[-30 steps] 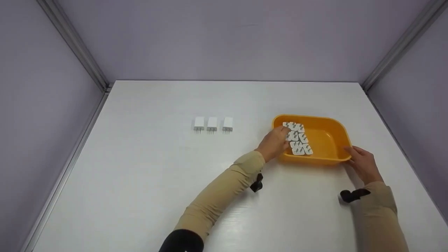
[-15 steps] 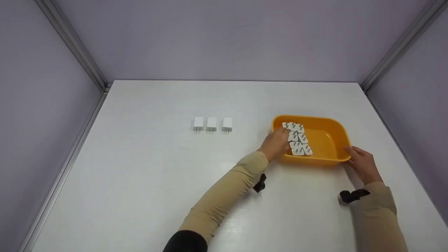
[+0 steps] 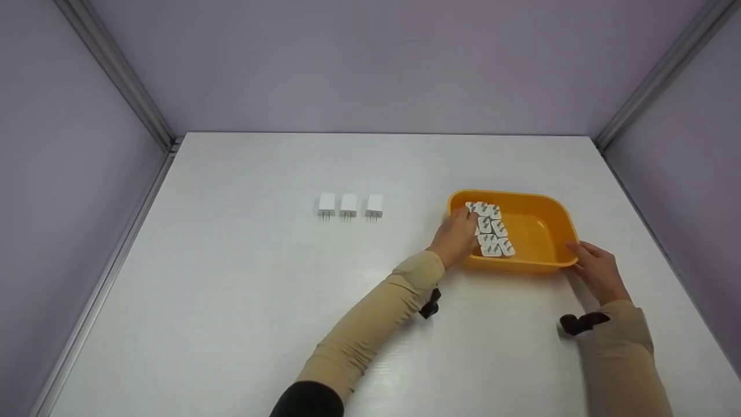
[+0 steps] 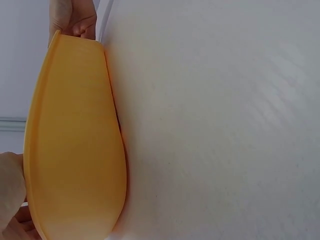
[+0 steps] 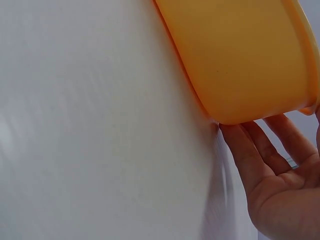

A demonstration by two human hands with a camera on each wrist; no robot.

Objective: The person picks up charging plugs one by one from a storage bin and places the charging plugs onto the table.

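An orange plastic basin (image 3: 535,231) stands on the right of the table, with several white plug chargers (image 3: 492,249) packed prong-up along its left side. My left hand (image 3: 454,236) reaches over the basin's left rim, fingers down at the chargers. Its fingertips are hidden, so whether it pinches a charger cannot be told. My right hand (image 3: 599,272) grips the front right corner, thumb over the rim and fingers beneath; in the right wrist view its fingers (image 5: 245,150) lie against the outer wall. From the left wrist only the basin's outside (image 4: 75,130) and parts of both hands show.
Three white chargers (image 3: 348,205) lie in a row on the white table (image 3: 231,278), left of the basin, their prongs toward me. Grey-lilac panels (image 3: 370,63) enclose the table at the back and both sides.
My left hand shifts slightly among the chargers at the basin's left side. The right hand keeps its grip on the rim, and the three chargers on the table stay in their row.
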